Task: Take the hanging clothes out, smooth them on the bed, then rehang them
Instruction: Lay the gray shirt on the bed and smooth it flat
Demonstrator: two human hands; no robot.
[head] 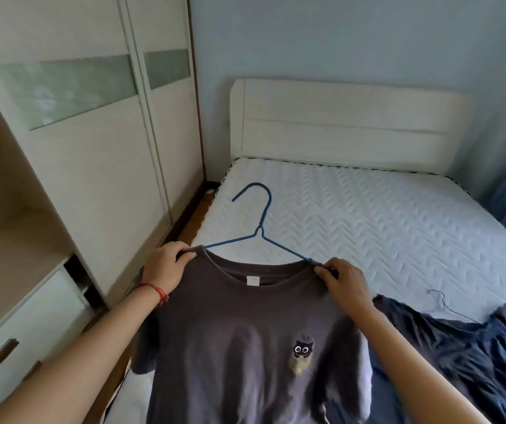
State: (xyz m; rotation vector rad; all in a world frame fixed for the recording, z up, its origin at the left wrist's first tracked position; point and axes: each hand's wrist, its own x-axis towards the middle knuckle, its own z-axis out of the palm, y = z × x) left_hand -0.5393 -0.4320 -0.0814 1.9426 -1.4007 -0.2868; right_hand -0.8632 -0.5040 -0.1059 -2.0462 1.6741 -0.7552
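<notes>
A dark grey T-shirt (245,347) with a small cat print on the chest hangs from a blue wire hanger (259,231), held up over the near edge of the bed (383,215). My left hand (169,264) pinches the shirt's left shoulder by the collar, where the hanger arm goes inside. My right hand (343,280) grips the right shoulder over the other hanger arm. The hanger's hook points up and away, free of any rail.
A dark blue garment (465,356) lies spread on the bed at the right, with another thin hanger (447,307) on it. A white wardrobe (99,166) with sliding doors stands at the left, open shelves and drawers (25,341) nearer me. A narrow floor gap separates wardrobe and bed.
</notes>
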